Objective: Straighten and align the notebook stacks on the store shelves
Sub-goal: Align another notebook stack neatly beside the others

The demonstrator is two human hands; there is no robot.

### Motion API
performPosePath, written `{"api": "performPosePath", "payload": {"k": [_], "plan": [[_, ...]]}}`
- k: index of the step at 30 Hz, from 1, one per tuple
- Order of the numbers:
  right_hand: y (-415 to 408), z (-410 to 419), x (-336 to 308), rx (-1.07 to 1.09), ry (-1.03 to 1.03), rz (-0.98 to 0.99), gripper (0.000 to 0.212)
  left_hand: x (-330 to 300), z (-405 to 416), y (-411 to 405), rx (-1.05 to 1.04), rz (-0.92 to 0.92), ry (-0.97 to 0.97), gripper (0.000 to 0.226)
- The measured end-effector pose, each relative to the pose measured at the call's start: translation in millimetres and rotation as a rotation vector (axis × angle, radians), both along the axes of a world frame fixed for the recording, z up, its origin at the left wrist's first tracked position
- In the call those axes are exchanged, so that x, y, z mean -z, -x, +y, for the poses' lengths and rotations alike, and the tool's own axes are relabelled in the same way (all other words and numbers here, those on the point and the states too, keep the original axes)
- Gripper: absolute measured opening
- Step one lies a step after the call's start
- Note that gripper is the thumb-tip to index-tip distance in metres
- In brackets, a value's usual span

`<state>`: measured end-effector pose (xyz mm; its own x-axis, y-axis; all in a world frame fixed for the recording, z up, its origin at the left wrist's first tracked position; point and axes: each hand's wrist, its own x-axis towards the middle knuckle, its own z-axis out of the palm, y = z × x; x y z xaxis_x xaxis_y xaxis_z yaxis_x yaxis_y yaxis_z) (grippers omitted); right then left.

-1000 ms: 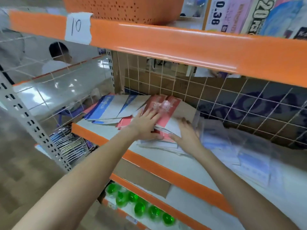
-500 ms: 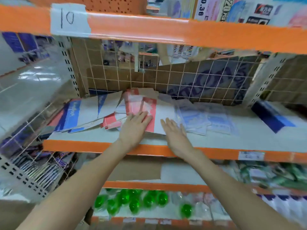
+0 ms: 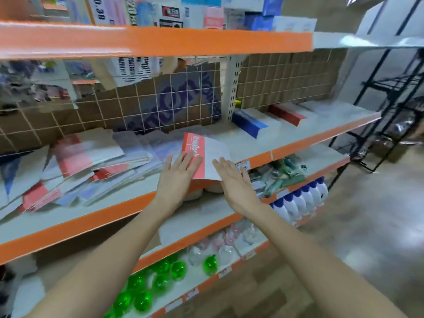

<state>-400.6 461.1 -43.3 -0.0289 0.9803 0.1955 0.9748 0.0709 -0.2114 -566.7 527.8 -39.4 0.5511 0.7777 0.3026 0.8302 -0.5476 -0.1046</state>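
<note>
Both hands lie flat on one red-and-white notebook (image 3: 206, 154) at the front of the orange-edged shelf (image 3: 75, 222), its near edge jutting slightly past the lip. The left hand (image 3: 177, 174) has its fingers straight and spread over the notebook's red spine strip; the right hand (image 3: 231, 177), fingers also straight and together, rests along the white cover's near right edge. Neither hand curls round anything, so this reads as a flat-palmed slide or squaring move. To do it well, keep the palms light and even so the thin cover travels with the pages instead of buckling, and push away from the wrists until the near edge sits behind the shelf lip. The messy notebook pile (image 3: 87, 166) sprawls just beyond the left hand's little-finger side, fanned and overlapping; that is where most of the straightening remains, and this single notebook probably should be squared against it or set as the start of a clean stack. Beyond the right hand's fingertips, farther along the shelf, a blue-spined stack (image 3: 249, 123) and a red-spined stack (image 3: 286, 114) already lie fairly tidy and offer a line to match. The main risk is the overhanging notebook tipping off toward the lower shelves if pressure falls on its near edge.
</note>
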Motion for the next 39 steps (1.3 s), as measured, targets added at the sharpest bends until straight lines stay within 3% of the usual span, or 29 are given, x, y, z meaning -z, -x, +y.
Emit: {"api": "performPosePath", "payload": {"k": [8,20,23,33,39], "plan": [[-145.9,-32.0,5.0,0.165,-0.04,-0.003,0.082,-7.3,-15.4,-154.2,0.179,0.01,-0.049,0.063],[-362.8,-54.8,-2.5,0.241,-0.035,-0.149,0.068,-2.4,-37.7,-372.9,0.293,-0.18,-0.1,0.053],[-399.5,-48.9,-2.4,0.27,-0.016,-0.146,0.068,-2.2,-29.7,-411.8,0.314,-0.187,-0.092,0.061],[-523.7,44.2,2.1,0.274,0.026,-0.082,0.066,3.6,66.9,-541.9,0.238,-0.084,-0.039,0.076],[-592.2,140.1,-11.6,0.152,0.05,-0.117,0.08,-0.6,148.8,-601.5,0.159,-0.17,-0.049,0.073]]}}
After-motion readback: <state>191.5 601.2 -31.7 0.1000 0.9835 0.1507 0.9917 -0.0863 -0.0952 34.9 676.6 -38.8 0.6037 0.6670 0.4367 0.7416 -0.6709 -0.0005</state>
